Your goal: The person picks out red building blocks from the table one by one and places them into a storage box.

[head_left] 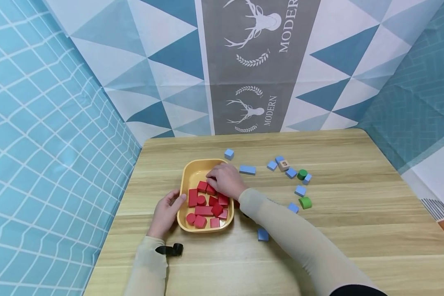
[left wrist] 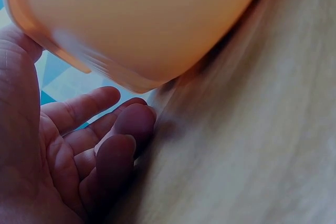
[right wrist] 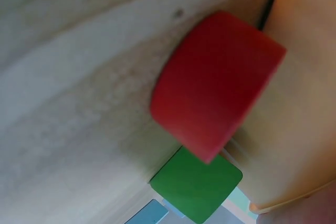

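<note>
A yellow tray (head_left: pixel 205 161) with several red blocks in it stands on the wooden table. At its left side is my left hand (head_left: pixel 165 214), thumb over the rim. The left wrist view shows this hand's fingers (left wrist: pixel 79 109) loosely bent, apart from the tray's wall (left wrist: pixel 142 24). My right hand (head_left: pixel 227 179) reaches over the tray's right rim, fingertips down at a red block (head_left: pixel 211 189); whether they pinch it is hidden. Outside the tray, the right wrist view has a red block (right wrist: pixel 215 82) and a green block (right wrist: pixel 197 184) close to the wall.
Right of the tray lie several blue blocks, one a long blue block (head_left: pixel 247 169). Among them are a letter block (head_left: pixel 284 165), a green cylinder (head_left: pixel 302 174) and a green arch (head_left: pixel 305 202). One blue block (head_left: pixel 263 234) sits beside my right forearm. A patterned cloth (head_left: pixel 244 82) hangs behind.
</note>
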Motion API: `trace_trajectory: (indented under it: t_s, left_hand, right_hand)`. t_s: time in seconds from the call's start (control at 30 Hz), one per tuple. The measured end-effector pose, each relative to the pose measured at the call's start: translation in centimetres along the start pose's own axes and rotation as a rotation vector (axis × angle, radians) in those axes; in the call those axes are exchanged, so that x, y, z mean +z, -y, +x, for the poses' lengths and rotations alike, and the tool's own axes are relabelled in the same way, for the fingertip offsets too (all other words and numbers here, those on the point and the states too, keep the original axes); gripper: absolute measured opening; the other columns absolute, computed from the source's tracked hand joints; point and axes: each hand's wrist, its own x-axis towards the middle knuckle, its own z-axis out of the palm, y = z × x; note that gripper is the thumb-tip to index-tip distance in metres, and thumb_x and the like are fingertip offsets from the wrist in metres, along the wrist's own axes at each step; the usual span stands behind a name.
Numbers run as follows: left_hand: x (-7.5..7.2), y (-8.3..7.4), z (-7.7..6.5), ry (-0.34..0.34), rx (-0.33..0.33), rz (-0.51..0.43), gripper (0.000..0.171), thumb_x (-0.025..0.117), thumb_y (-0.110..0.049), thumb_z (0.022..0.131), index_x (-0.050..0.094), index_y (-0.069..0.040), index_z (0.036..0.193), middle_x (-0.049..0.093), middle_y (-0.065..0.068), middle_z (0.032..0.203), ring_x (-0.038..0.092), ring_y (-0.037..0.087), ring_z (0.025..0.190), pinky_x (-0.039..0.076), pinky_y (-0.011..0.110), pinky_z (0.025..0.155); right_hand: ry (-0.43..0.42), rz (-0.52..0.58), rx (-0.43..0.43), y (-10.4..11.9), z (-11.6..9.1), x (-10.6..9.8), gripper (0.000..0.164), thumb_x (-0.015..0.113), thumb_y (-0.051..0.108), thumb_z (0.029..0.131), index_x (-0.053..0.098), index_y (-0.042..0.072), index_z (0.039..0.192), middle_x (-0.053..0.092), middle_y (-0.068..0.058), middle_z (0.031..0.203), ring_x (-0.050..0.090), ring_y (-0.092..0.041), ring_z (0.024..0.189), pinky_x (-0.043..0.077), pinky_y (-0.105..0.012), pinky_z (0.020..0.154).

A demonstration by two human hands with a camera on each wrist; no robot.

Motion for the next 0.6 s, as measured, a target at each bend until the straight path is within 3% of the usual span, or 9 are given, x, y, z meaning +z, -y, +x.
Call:
trace_trajectory:
  t_s: [0.13,0.37,0.5,0.6]
  left_hand:
    - [-0.1,1.5,0.7,-0.007,0.005,-0.003,0.060,0.063,-0.041,0.097,0.051,0.000,0.139,0.056,0.017,0.133,0.059,0.021,0.107,0.056,0.034,0.086]
    - [0.0,1.8,0.8,-0.019,0.034,0.010,0.062,0.064,-0.046,0.095,0.053,-0.001,0.137,0.059,0.017,0.129,0.062,0.022,0.103,0.058,0.033,0.082]
    - [0.3,-0.4,-0.2,-0.006,0.017,0.017,0.056,0.061,-0.036,0.099,0.051,0.003,0.138,0.057,0.020,0.130,0.061,0.024,0.105,0.057,0.035,0.085]
    - [0.3,-0.9,-0.4,0.006,0.007,-0.001,0.052,0.059,-0.028,0.101,0.049,0.006,0.139,0.057,0.023,0.130,0.061,0.027,0.105,0.057,0.037,0.084]
  right_hand:
    - [-0.005,0.011,-0.001,-0.1,0.0,0.0,0.018,0.069,0.032,0.092,0.080,0.022,0.101,0.072,0.007,0.099,0.057,-0.013,0.093,0.049,-0.034,0.087]
    - [-0.006,0.011,0.002,-0.2,0.0,0.0,0.017,0.068,0.032,0.092,0.080,0.023,0.100,0.072,0.008,0.098,0.056,-0.012,0.092,0.049,-0.032,0.085]
    - [-0.002,0.017,0.004,-0.2,0.0,0.0,0.017,0.068,0.031,0.092,0.080,0.022,0.100,0.072,0.008,0.098,0.056,-0.012,0.092,0.049,-0.032,0.085]
    - [-0.004,0.022,0.006,-0.2,0.0,0.0,0.017,0.068,0.031,0.092,0.080,0.022,0.101,0.072,0.008,0.098,0.056,-0.012,0.092,0.049,-0.033,0.085]
